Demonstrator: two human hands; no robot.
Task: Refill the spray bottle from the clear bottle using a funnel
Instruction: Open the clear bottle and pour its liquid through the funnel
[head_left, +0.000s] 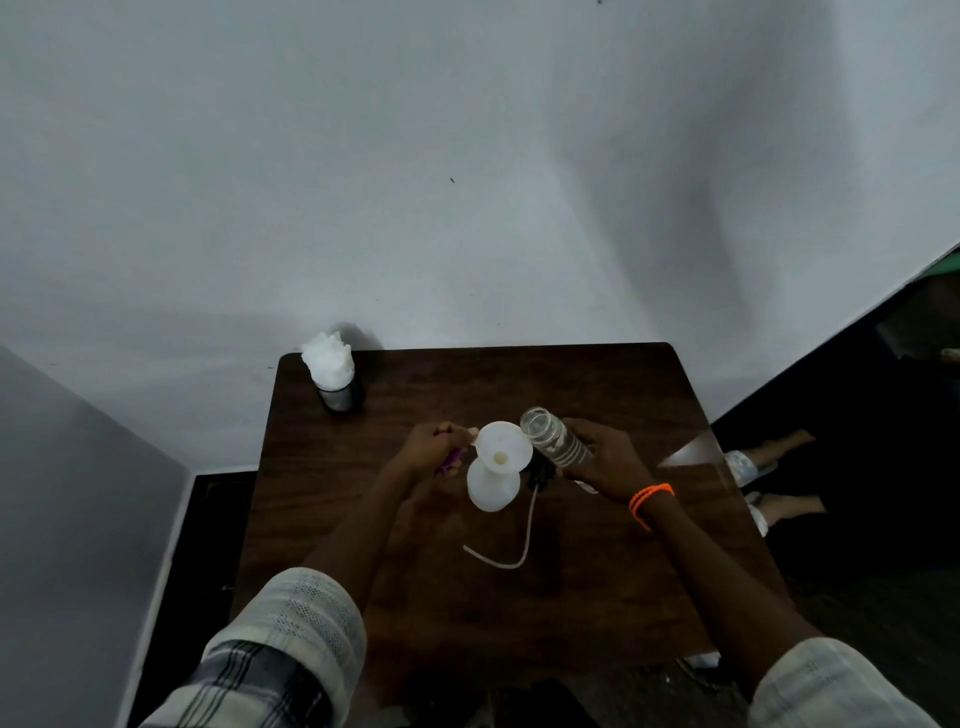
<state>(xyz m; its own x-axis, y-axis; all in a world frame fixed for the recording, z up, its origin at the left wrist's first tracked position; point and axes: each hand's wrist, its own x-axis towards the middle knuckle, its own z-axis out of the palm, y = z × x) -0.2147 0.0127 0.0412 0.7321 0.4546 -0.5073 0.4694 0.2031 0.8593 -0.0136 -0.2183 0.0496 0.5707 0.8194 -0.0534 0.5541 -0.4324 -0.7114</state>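
Right hand: your right hand (605, 460) is wrapped round the clear bottle (556, 439), tipped with its open mouth just beside the funnel (503, 451) rim.
Left hand: your left hand (434, 449) pinches the funnel's rim tab; something purple sits in the fingers too, but what it is I cannot tell.
Spray bottle: the white spray bottle (492, 488) stands mid-frame under the funnel.
Spill risk: the mouth is at the rim, not over the hole; pour fast and liquid likely runs outside.
Tip risk: the funnel looks top-heavy; a nudge may topple it.
Snag: the sprayer tube (519, 540) lies below your wrists.
Room: the table (363, 519) has bare wood lower centre; a tissue-stuffed cup (335, 376) sits at its upper left corner.
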